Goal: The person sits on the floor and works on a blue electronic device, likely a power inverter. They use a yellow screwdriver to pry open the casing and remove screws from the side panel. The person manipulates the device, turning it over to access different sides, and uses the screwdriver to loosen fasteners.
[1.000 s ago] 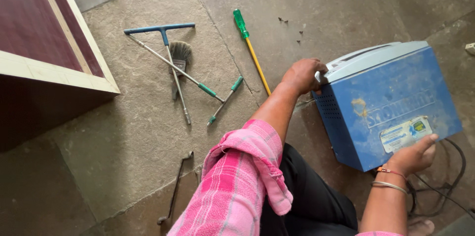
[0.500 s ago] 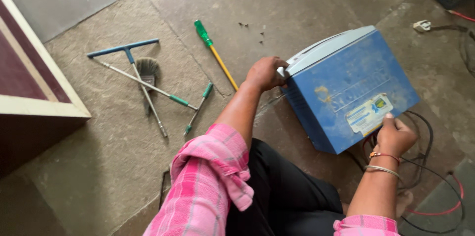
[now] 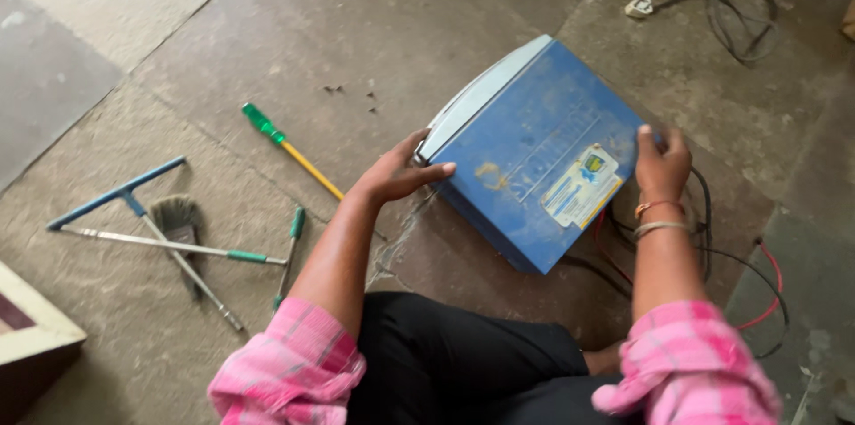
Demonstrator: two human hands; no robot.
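both hands grip the blue box (image 3: 534,158): left hand (image 3: 401,174) fingers clamped on its corner, right hand (image 3: 661,162) fingers on its edge.

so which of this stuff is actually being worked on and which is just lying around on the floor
In hand:
- blue box, gripped on its two sides by the left hand and right hand
- black and red cables trailing beside and under it

Lying about:
- green-handled screwdriver
- T-handle wrench
- small brush
- white plug on the floor beyond
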